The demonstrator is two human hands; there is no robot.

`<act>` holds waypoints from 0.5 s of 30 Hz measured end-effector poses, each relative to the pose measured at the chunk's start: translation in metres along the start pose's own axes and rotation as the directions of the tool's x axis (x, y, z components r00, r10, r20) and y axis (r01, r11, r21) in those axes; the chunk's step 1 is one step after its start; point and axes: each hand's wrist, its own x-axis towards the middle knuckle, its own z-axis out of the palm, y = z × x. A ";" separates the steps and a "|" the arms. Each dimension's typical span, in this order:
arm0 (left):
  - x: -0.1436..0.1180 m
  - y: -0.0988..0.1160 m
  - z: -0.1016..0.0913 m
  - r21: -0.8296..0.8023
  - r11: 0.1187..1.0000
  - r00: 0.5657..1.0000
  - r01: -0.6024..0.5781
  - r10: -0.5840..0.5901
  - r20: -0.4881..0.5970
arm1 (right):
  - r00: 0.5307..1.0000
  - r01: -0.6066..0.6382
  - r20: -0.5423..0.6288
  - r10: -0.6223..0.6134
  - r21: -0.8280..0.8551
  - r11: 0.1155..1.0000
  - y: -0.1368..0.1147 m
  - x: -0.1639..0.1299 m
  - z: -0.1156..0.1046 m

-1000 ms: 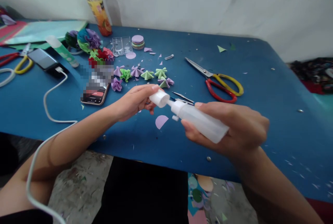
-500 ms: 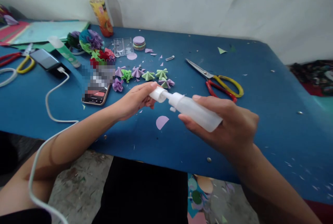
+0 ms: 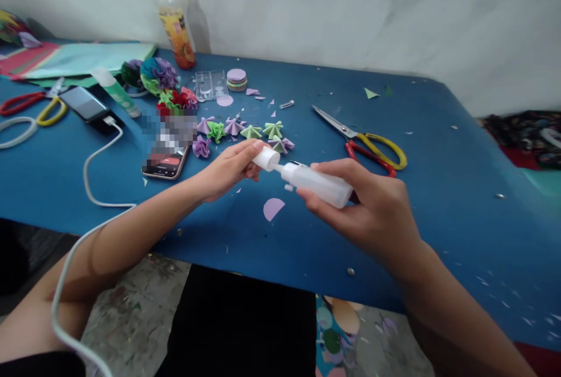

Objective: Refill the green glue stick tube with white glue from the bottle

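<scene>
My left hand (image 3: 234,169) pinches a white cap (image 3: 267,158) above the blue table. Facing it, my right hand (image 3: 368,207) grips a translucent white squeeze bottle (image 3: 322,186), tilted with its narrow nozzle (image 3: 277,167) pointing at the cap's open end. Whether the nozzle tip touches the cap I cannot tell. Below them lies a cut lilac paper disc (image 3: 274,209). Just beyond my left hand sit several folded paper pieces, among them a green ruffled one (image 3: 216,131) and a purple one (image 3: 201,147).
Scissors with red and yellow handles (image 3: 359,137) lie to the right. At left are a phone (image 3: 169,166), a second phone (image 3: 87,105) with a white cable (image 3: 90,172), and a glue tube (image 3: 116,92). An orange drink bottle (image 3: 177,32) stands by the wall.
My right hand has shifted slightly left with the squeeze bottle. My left hand keeps the cap in nearly the same place. The whole view has tipped up a little.
</scene>
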 end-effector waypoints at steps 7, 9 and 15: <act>0.001 -0.001 0.000 -0.001 1.000 1.000 0.003 -0.003 0.002 | 0.997 -0.068 0.027 0.068 -0.010 0.998 -0.002 0.001 0.001; 0.001 0.000 0.000 0.001 1.000 1.000 0.016 -0.016 -0.002 | 0.996 -0.090 0.000 0.090 -0.052 0.995 -0.003 0.002 0.002; 0.001 0.000 0.003 0.028 0.999 1.000 0.029 -0.029 0.002 | 0.992 -0.107 0.058 0.109 -0.026 0.994 -0.004 0.001 0.003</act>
